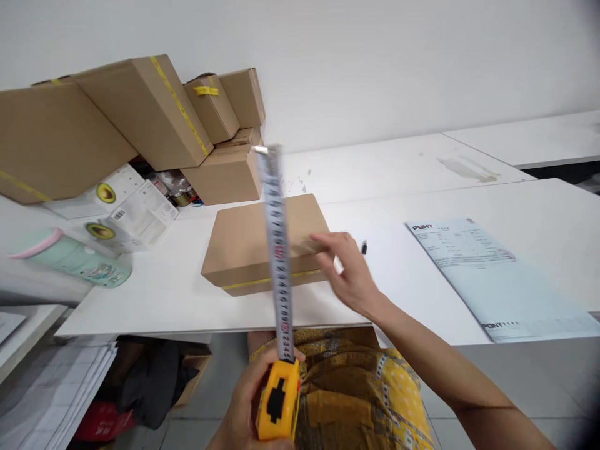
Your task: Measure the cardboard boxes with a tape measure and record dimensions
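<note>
Evidently for a firm hold, the left hand (244,400) is wrapped around the yellow tape measure (281,403), nearer than the table's (319,315) near edge, with the case turned so its steel blade (280,281) runs out toward the far side. The right hand (349,272) grips nothing; its fingers are loosely spread at the box's right end, perhaps to steady it, though blur hides whether they touch. The brown cardboard box (239,244) lies behind the blade at mid-table, probably set near the edge for easy reach. It looks plain, closed and straight-sided, with yellow tape along its near face. The blade is silvery, with black and red numbers, its far end smeared by blur. Farther right lie a small black item (364,247) and pale papers (478,269); left are a green cup (96,262) and stacked cartons (131,112).
</note>
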The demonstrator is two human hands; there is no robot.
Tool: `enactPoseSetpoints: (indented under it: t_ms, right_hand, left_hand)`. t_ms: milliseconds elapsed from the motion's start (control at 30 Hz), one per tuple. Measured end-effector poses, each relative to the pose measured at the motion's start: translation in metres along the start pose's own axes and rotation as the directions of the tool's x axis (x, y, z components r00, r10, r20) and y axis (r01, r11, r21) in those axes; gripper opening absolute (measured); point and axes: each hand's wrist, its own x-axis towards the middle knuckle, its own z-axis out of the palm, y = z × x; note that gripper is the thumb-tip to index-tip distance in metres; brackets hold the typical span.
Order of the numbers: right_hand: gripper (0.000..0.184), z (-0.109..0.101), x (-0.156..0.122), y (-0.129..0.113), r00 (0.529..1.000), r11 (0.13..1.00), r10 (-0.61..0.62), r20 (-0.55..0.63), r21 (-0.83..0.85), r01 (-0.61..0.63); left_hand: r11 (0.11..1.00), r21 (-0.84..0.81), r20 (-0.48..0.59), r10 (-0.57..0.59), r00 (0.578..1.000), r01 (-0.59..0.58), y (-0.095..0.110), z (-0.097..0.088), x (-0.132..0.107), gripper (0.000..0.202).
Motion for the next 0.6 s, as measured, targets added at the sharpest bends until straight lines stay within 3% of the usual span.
enactPoseSetpoints:
  t_ms: [67, 133, 267, 333, 467, 533, 600]
  right_hand:
    - [0.049, -0.024, 0.003, -0.003, 0.977, 0.952, 0.193, -0.089, 0.258, -0.165]
    - [0.058, -0.046, 0.002, -0.007, 0.935, 0.868, 0.33, -0.129, 0.431, -0.247]
    - [0.04, -0.076, -0.015, -0.015, 0.894, 0.763, 0.428, -0.135, 0.584, -0.277]
    - [0.029, -0.084, -0.026, -0.018, 0.892, 0.725, 0.433, -0.133, 0.638, -0.257]
    - [0.018, -0.082, -0.051, -0.025, 0.926, 0.721, 0.36, -0.111, 0.663, -0.201]
    - [0.018, -0.07, -0.065, -0.032, 0.961, 0.748, 0.273, -0.05, 0.639, -0.179]
    - [0.02, -0.053, -0.078, -0.04, 0.983, 0.767, 0.183, 0.034, 0.621, -0.164]
  left_hand:
    - [0.984, 0.18, 0.106, -0.028, 0.994, 0.008, -0.008, -0.008, -0.001, 0.076]
    - [0.942, 0.334, 0.183, -0.035, 0.983, -0.029, -0.012, -0.013, 0.001, 0.076]
    - [0.873, 0.483, 0.314, -0.098, 0.944, -0.07, -0.009, -0.011, 0.008, 0.079]
    - [0.859, 0.511, 0.321, -0.144, 0.936, -0.043, -0.007, -0.007, 0.01, 0.084]
    - [0.862, 0.5, 0.156, -0.188, 0.97, 0.086, -0.012, 0.0, 0.012, 0.111]
    - [0.893, 0.442, 0.099, -0.135, 0.986, 0.078, -0.017, 0.006, 0.013, 0.123]
    - [0.918, 0.397, 0.073, -0.027, 0.997, -0.005, -0.022, 0.013, 0.015, 0.127]
